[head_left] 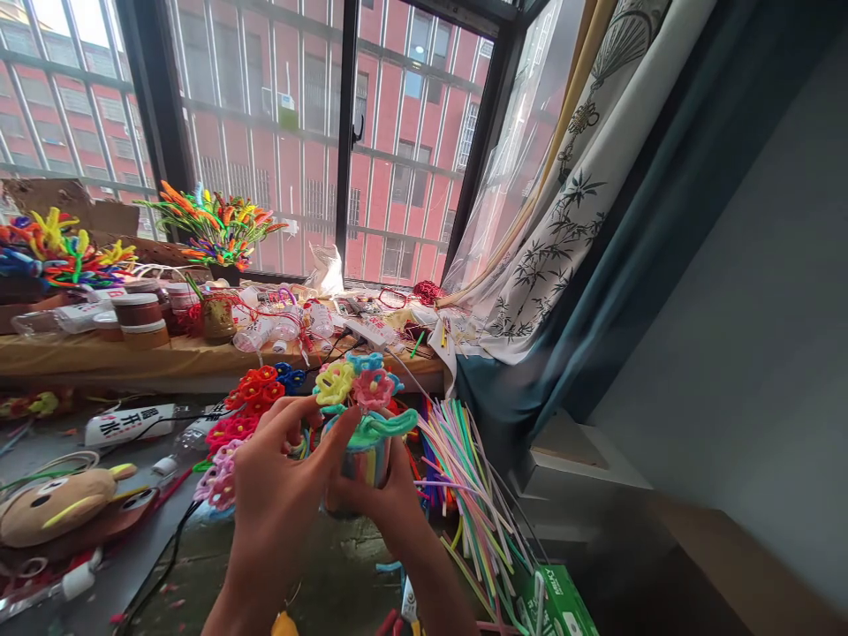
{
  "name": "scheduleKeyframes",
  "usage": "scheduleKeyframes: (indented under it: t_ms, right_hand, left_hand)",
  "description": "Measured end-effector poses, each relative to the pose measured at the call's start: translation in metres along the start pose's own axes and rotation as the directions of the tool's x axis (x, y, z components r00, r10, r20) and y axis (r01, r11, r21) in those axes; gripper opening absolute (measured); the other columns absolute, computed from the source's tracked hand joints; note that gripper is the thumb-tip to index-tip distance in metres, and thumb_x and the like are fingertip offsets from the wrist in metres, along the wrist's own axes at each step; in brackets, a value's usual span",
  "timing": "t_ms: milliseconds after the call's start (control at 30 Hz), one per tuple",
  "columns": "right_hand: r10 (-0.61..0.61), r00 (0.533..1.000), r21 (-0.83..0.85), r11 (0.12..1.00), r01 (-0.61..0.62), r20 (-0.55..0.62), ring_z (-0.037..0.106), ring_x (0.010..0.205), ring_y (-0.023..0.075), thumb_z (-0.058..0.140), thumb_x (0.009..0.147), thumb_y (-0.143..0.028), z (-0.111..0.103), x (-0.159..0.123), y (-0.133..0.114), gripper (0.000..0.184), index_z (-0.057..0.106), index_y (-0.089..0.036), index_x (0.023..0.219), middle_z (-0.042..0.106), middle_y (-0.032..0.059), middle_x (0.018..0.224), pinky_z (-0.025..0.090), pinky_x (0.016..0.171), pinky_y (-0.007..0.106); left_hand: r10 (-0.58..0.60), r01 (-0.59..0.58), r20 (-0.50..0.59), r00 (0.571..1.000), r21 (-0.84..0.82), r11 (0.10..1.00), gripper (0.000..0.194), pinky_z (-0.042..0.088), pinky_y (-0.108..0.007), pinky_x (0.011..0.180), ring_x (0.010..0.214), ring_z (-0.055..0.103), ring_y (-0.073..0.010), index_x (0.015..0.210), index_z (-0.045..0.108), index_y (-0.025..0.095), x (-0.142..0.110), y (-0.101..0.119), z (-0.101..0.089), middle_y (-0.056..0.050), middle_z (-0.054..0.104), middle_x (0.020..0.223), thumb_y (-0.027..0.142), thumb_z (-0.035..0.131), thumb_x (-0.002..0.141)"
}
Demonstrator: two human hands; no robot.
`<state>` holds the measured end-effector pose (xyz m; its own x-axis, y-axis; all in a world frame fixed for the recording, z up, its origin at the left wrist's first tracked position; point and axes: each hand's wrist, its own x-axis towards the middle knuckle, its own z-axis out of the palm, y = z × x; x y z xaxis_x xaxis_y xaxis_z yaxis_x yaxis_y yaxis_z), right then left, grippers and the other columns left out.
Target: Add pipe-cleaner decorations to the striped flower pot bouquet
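Note:
Upright in front of me is a small pot (367, 465) with pastel vertical stripes, a pipe-cleaner flower arrangement rising out of it. My right hand (390, 499) wraps round the pot from below and behind. On top sit a yellow pipe-cleaner flower (335, 382), a pink one (373, 389) and some blue ones. Green pipe-cleaner leaves (390, 425) spread over the rim. My left hand (284, 468) has its thumb and fingers closed at the base of the flowers; the exact pinch point is partly hidden.
Loose pastel pipe cleaners (473, 503) lie at the right, beside a green box (563, 601). Red flowers (255, 389) and pink ones stand behind my left hand. The windowsill (178, 358) carries jars, bottles and colourful bunches. A plush-like toy (59, 508) lies at left.

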<state>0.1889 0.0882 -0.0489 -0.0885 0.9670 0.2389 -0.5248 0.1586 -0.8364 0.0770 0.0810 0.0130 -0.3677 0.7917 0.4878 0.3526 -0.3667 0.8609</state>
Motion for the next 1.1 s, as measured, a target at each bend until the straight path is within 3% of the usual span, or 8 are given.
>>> scheduleKeyframes:
  t_ms: [233, 500, 933, 1100]
  right_hand:
    - [0.0, 1.0, -0.003, 1.0, 0.0, 0.01, 0.074, 0.106, 0.0305, 0.102, 0.045, -0.03, -0.001, 0.002, 0.001, 0.069, 0.064, -0.028, 0.102, 0.077, -0.0006, 0.102, 0.061, 0.098, 0.047]
    - [0.01, 1.0, 0.006, 1.0, -0.01, 0.011, 0.072, 0.112, 0.0286, 0.1, 0.051, -0.027, -0.003, 0.001, 0.004, 0.078, 0.063, -0.027, 0.119, 0.076, 0.0014, 0.112, 0.058, 0.1, 0.044]
    - [-0.018, 1.0, 0.028, 0.999, 0.018, -0.004, 0.069, 0.122, 0.0305, 0.098, 0.058, -0.027, -0.001, 0.0, 0.001, 0.081, 0.06, -0.027, 0.13, 0.075, 0.0051, 0.126, 0.055, 0.106, 0.044]
    - [-0.021, 1.0, -0.012, 1.0, 0.021, 0.006, 0.066, 0.126, 0.031, 0.098, 0.056, -0.027, -0.004, 0.002, 0.005, 0.085, 0.059, -0.027, 0.132, 0.071, 0.0049, 0.13, 0.055, 0.105, 0.042]
  left_hand:
    - [0.038, -0.036, -0.057, 0.998, 0.023, 0.999, 0.04, 0.034, -0.032, 0.064, 0.067, 0.043, -0.0165, 0.061, 0.061, 0.024, 0.0, 0.008, 0.003, 0.002, 0.052, 0.067, 0.061, 0.071, 0.074]
    - [0.083, -0.085, -0.114, 0.99, -0.007, 0.996, 0.031, 0.037, -0.033, 0.069, 0.072, 0.05, -0.0181, 0.065, 0.071, 0.026, -0.002, 0.008, 0.002, 0.0, 0.063, 0.072, 0.054, 0.072, 0.076]
    - [-0.132, 0.143, 0.079, 0.988, -0.141, 0.98, 0.051, 0.041, -0.029, 0.058, 0.067, 0.055, -0.0176, 0.081, 0.079, 0.022, -0.008, 0.01, -0.006, -0.002, 0.068, 0.073, 0.07, 0.079, 0.062]
    - [-0.206, 0.216, 0.072, 0.976, -0.182, 0.959, 0.055, 0.04, -0.025, 0.056, 0.067, 0.053, -0.0159, 0.078, 0.079, 0.02, -0.01, 0.015, -0.001, -0.002, 0.066, 0.071, 0.072, 0.08, 0.059]
